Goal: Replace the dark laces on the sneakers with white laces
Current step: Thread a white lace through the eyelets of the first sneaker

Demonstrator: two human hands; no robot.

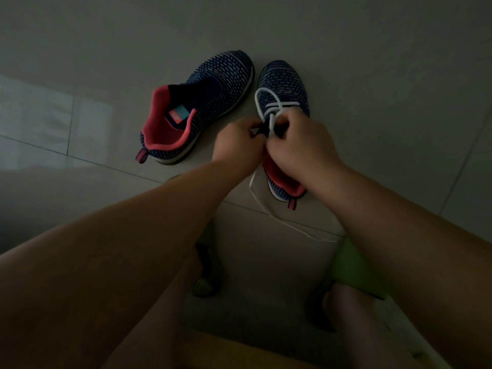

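Both forearms reached fwd over the floor [372, 75]. L hand [237, 145] and R hand [300, 145] met over the R sneaker [283, 81], fingers curled and pinching the white lace [262, 95] at mid-shoe (exact grip hidden). Lace looped near the toe, w/ a loose end trailing on tiles. Unlaced L sneaker [202, 102] sat just beside, pink lining showing.

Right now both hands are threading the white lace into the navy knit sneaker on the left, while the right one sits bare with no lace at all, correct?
Not quite: the sides are swapped. In the head view the left hand and right hand work the white lace on the right navy knit sneaker. The left navy knit sneaker is the one that shows no lace.
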